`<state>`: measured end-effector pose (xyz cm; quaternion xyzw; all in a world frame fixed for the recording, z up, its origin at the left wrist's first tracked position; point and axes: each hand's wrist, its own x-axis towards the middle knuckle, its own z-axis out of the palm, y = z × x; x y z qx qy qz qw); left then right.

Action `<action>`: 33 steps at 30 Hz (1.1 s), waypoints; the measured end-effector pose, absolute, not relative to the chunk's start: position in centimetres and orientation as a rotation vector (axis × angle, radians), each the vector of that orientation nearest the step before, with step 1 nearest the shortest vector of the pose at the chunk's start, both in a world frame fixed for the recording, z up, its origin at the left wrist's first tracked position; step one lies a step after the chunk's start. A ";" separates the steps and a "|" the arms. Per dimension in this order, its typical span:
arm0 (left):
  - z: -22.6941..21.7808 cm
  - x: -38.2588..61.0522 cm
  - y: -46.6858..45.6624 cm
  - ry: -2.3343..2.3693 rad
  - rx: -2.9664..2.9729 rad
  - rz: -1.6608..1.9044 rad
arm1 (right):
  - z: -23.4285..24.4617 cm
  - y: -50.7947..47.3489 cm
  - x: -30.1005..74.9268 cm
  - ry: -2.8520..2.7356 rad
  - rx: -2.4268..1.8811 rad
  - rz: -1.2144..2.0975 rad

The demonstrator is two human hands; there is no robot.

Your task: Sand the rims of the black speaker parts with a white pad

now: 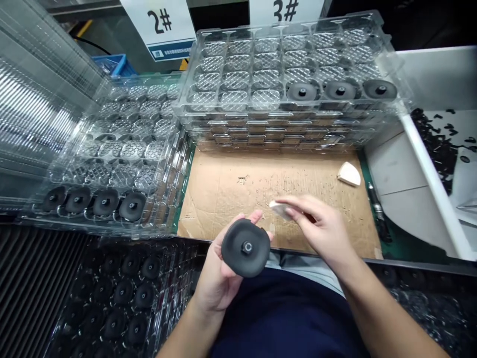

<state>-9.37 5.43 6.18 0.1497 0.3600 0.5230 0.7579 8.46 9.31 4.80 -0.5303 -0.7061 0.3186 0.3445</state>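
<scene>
Cradled at near edge of cardboard sheet (219, 184) by left hand (217, 278), half-curled fingers beneath: dark round part (238, 258), stem (246, 247) uppermost. Pinched over the cardboard between thumb and fingers of right hand (320, 226): small white pad (279, 209). On the cardboard, toward right edge — white wedge (349, 174). At far edge — clear tray stack (238, 99), three dark parts (335, 90) in nearest row.

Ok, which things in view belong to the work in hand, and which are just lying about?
Likely in use:
black disc on the left hand
white piece pinched by the right hand
clear trays, some holding similar discs

Apparently lying about:
white wedge, perhaps a spare
pen-like tool
small black pieces
blue bin
</scene>
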 end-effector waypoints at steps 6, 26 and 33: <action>6.2 -9.7 6.0 0.688 0.245 1.134 | -1.2 6.7 9.8 -1.999 -1.391 0.964; 6.8 -7.9 5.2 0.844 0.237 1.116 | 11.0 8.1 4.6 -1.970 -1.001 0.748; 6.5 -8.2 5.1 0.780 0.259 1.071 | 12.1 6.9 7.7 -2.095 -1.261 0.701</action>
